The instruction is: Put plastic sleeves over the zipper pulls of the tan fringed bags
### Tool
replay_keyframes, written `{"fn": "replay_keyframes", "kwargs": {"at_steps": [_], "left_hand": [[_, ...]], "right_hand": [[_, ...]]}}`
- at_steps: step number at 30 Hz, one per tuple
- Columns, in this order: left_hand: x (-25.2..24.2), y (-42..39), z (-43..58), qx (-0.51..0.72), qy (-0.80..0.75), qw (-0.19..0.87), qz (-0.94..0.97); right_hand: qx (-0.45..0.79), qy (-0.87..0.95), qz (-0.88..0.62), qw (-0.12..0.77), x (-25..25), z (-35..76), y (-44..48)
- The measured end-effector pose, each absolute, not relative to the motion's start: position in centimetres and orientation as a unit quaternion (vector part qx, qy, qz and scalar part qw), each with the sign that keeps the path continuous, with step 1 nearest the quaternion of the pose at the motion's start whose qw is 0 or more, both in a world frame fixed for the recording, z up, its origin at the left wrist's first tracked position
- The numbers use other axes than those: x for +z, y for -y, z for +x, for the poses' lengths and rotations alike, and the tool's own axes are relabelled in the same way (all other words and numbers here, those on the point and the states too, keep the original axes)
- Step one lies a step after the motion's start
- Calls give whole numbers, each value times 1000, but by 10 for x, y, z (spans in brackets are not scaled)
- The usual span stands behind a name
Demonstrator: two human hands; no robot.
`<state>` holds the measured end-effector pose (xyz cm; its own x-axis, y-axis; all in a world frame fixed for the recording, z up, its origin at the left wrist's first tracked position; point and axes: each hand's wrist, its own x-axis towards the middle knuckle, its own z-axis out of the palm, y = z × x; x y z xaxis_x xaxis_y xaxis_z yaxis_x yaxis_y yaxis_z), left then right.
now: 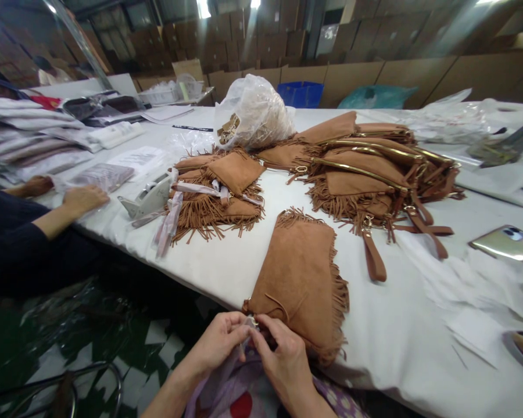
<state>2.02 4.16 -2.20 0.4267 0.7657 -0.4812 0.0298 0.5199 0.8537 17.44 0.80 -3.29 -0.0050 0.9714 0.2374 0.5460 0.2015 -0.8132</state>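
Observation:
A brown suede-like pouch (294, 273) with fringe lies at the table's near edge, a thin cord loop on its face. At its lower left corner my left hand (218, 342) and my right hand (285, 354) meet, fingertips pinched together. Between them shows a small shiny metal clasp (253, 321). Translucent wrapping (242, 342) sits in the fingers of my left hand and hangs toward my lap. My right fingers close beside the clasp, partly hiding it. What lies behind the fingertips is hidden.
Fringed pouches (357, 174) with gold zippers and wrist straps are heaped at right. Left of centre lie more pouches (235, 171) with wrapped straps, beside a tape dispenser (150, 197). A stuffed plastic bag (257, 113) stands behind. A co-worker's hands (85, 200) rest at left; a phone (508, 242) lies right.

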Motion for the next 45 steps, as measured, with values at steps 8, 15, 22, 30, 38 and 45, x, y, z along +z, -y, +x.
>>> {"fn": "replay_keyframes", "kwargs": {"at_steps": [8,15,22,30,38,45], "left_hand": [[-23,-40,22,253,-457,750,406],[-26,-44,21,261,-467,736,416],[-31,-48,29,273,-472,735,404],[-28,-47,33,344,-507,738,283],[-29,-51,39,370,-532,718,251],[-26,-52,34,372,-567,682,274]], "right_hand": [[240,665,-587,395,-32,174,-8],[223,689,-565,395,-34,173,-10],[276,664,-571,396,-36,174,-14],[424,519,-613,419,-22,172,-22],[489,448,-603,444,-35,174,-29],[506,457,-631,370,-25,185,-13]]}}
